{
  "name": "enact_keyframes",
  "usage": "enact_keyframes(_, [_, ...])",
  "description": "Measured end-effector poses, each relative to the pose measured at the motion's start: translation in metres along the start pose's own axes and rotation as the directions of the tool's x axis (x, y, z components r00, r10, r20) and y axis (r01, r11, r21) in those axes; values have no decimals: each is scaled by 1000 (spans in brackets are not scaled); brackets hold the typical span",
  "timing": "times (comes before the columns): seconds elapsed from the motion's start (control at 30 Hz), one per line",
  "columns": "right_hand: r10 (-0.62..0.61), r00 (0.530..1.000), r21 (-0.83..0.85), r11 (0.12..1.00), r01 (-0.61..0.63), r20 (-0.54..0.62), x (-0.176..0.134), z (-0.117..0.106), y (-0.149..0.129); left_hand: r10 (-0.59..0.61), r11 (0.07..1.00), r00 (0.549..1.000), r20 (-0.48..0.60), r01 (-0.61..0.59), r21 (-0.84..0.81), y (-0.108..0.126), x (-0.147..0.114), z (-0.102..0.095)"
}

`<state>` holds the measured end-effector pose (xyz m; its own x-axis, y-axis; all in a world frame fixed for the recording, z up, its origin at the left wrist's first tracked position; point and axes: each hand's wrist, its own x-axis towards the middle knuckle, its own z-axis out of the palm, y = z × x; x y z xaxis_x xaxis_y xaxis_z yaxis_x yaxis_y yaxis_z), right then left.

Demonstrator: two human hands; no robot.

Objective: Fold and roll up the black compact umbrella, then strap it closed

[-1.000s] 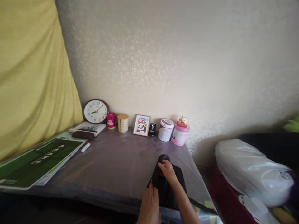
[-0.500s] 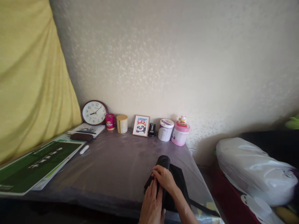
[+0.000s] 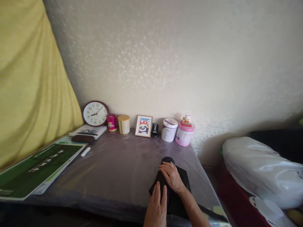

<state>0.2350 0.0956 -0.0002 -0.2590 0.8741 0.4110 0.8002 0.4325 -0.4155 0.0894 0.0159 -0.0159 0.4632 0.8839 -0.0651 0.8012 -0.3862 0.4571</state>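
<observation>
A black cloth bundle (image 3: 178,201) lies at the right front of the table, with a rounded, roll-like end pointing away from me. Its kind is not clear. My left hand (image 3: 156,203) rests on its near left part, fingers straight and slightly apart. Farther up, my right hand (image 3: 172,177) lies over the roll just below the rounded end, its fingers stretched across the cloth. Neither hand grips it. Both hands and the right forearm hide part of the bundle. A black strap (image 3: 211,212) runs from it toward the table's right front corner.
Along the wall stand a clock (image 3: 96,114), a pink tin (image 3: 111,123), a yellow-lidded can (image 3: 123,125), a panda picture frame (image 3: 143,126) and two tubs (image 3: 169,130). Green boards (image 3: 35,167) lie left. A white plastic bag (image 3: 258,170) sits beyond the table's right edge.
My hands were close together, the right curled over the left fingertips; now they are apart. The right has moved up and flattened on the cloth. The view has shifted slightly.
</observation>
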Motion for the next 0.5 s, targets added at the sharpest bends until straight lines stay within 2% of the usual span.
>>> enact_keyframes(0.17, [83, 997, -26, 996, -83, 4, 26, 6, 24, -67, 998, 995, 79, 67, 3, 8, -5, -19])
enact_keyframes(0.3, [143, 987, -57, 988, -147, -69, 37, 5, 36, -95, 995, 991, 95, 99, -33, 12, -7, -28])
enact_keyframes(0.37, [245, 956, -102, 959, -263, -163, 35, 1, 40, -108, 994, 988, 112, 111, -24, 15, -8, -33])
enact_keyframes(0.5, [433, 830, -86, 868, -489, -353, 5, -14, 49, -89, 995, 990, 107, 94, -36, 16, -12, -36])
